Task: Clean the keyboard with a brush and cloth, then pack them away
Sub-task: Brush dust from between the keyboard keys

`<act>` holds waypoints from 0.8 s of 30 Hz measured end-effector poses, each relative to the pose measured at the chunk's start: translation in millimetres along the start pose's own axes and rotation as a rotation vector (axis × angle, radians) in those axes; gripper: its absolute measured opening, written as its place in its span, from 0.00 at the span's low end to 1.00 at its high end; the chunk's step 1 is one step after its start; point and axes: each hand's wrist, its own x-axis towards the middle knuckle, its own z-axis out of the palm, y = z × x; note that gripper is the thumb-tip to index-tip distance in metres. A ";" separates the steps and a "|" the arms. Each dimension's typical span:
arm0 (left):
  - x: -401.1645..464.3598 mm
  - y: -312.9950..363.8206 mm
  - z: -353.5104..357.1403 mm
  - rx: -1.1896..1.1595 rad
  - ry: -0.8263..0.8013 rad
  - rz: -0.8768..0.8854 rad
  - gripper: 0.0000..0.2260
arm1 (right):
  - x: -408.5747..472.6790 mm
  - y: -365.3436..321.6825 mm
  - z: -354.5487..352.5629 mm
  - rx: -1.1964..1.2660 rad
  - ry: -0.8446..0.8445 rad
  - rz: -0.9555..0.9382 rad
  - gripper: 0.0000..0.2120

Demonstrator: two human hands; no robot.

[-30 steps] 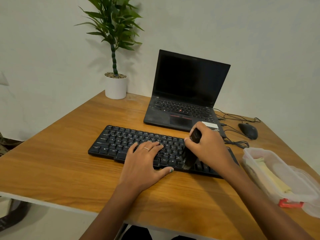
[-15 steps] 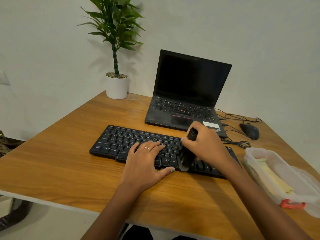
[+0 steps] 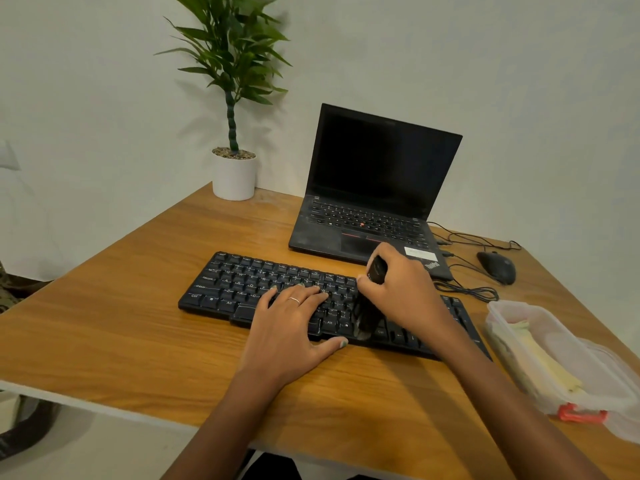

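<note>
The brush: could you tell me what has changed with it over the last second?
The right hand, gripping the brush, has swept it slightly leftward along the keyboard, towards the left hand. The left hand stays flat on the keys; nothing was released.

You're looking at a black keyboard (image 3: 277, 289) with white legends on an orange-brown wood-grain desk (image 3: 121, 323). Your brush (image 3: 369, 317) is black, bristles greyish. Black laptop (image 3: 374, 188) with a red dot and red trim, black mouse (image 3: 497, 266), white pot (image 3: 233, 176), green plant (image 3: 235, 53), clear box (image 3: 554, 358) with a red clip and pale yellow cloth (image 3: 550, 365).
</note>
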 end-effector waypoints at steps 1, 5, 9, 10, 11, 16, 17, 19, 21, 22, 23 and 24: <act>0.3 -0.3 -0.4 0.004 -0.005 0.000 0.39 | 2.9 -1.0 -3.3 -0.019 -0.070 0.012 0.08; 0.3 -0.6 -0.5 0.000 -0.002 0.001 0.39 | 1.7 -5.8 4.8 -0.059 0.065 -0.065 0.09; 0.7 -0.7 0.8 -0.011 0.025 0.004 0.37 | 9.2 -3.9 -3.9 -0.066 -0.099 0.009 0.09; 0.7 -0.8 0.6 -0.012 0.022 0.005 0.37 | 11.2 -3.2 -6.1 -0.067 -0.132 0.030 0.10; 0.4 -0.8 0.4 -0.010 0.019 0.005 0.37 | 11.7 -1.6 -4.9 -0.072 -0.111 0.037 0.10; 0.3 0.2 -0.9 -0.003 0.009 -0.001 0.39 | 9.9 3.6 -1.4 -0.044 -0.016 0.052 0.10; 0.3 0.3 -1.0 0.000 0.007 -0.002 0.39 | 11.8 4.9 -5.2 -0.018 -0.075 0.086 0.09; 0.0 -0.3 -1.1 0.003 0.005 -0.002 0.39 | 13.0 7.0 -5.9 -0.032 -0.054 0.100 0.09; -0.5 -0.3 -1.1 -0.001 0.003 -0.003 0.39 | 9.8 9.0 1.3 -0.117 0.092 0.024 0.09; -0.6 -0.1 -1.1 -0.006 0.004 -0.005 0.39 | 8.6 8.7 3.0 -0.123 0.100 0.005 0.09; -0.5 0.4 -1.2 -0.007 0.004 -0.005 0.39 | 9.3 8.6 2.0 -0.097 0.060 0.019 0.09; -0.2 0.8 -1.3 -0.007 0.005 -0.005 0.39 | 11.8 8.8 -1.7 -0.043 -0.014 0.055 0.09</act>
